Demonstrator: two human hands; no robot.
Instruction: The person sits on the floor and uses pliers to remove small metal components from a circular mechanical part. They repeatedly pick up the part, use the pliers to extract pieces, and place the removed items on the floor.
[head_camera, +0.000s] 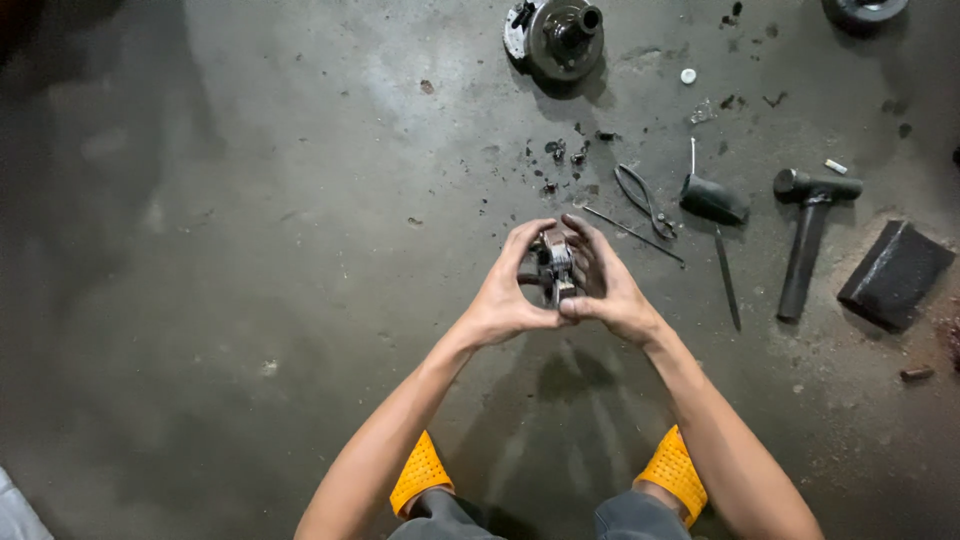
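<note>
Both my left hand (507, 292) and right hand (608, 285) are pinching the small grey metal part (555, 266) above mid-floor; I'm probably still working it apart, needing steady thumb pressure next.

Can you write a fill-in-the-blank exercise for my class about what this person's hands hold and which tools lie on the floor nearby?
1. The left hand and right hand together hold a small ____ part made of grey steel.
2. The black hammer lies on the concrete ____, to the right of the hands.
3. The person's sandals are ____ in colour.
4. The pliers lie ____ the hands in the picture.

Missing words: metal; floor; yellow; above
</note>
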